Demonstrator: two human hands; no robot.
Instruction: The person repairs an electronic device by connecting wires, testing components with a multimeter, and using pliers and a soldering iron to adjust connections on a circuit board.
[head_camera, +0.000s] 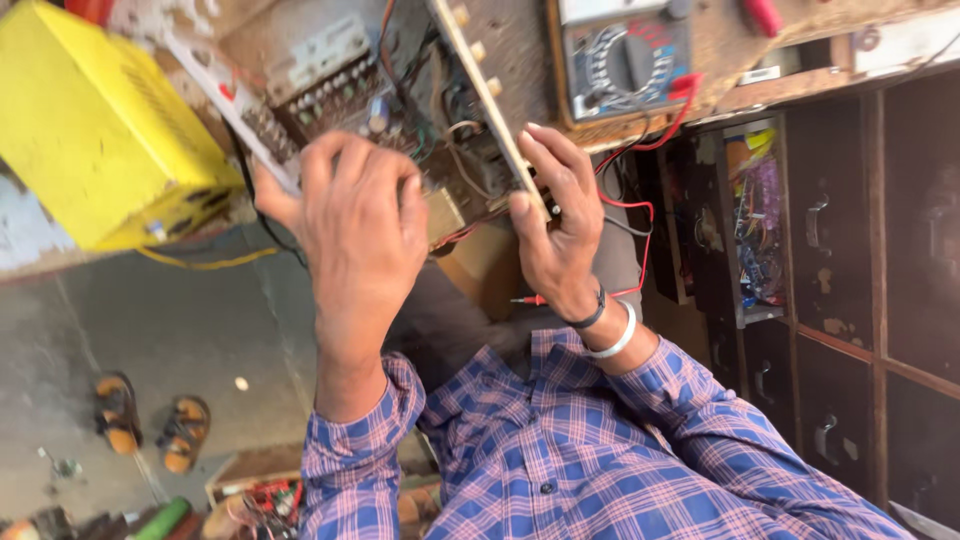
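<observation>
An opened electronic unit (350, 85), with bare circuit boards, capacitors and wires showing, sits at the edge of a worn wooden bench. My left hand (360, 220) is curled over its near side, fingers bent onto the chassis. Just to the right, my right hand (555, 215) grips the unit's pale front panel strip (480, 75), which carries small knobs; the thumb is under it and the fingers are over it. Red and black wires (630, 215) hang beside my right wrist, which wears a dark band and a white band.
An analogue multimeter (625, 55) with a red lead lies on the bench at the back. A yellow metal box (95, 130) stands at the left. Dark wooden drawers (830, 250) fill the right, one open with parts. Sandals (150, 420) lie on the floor.
</observation>
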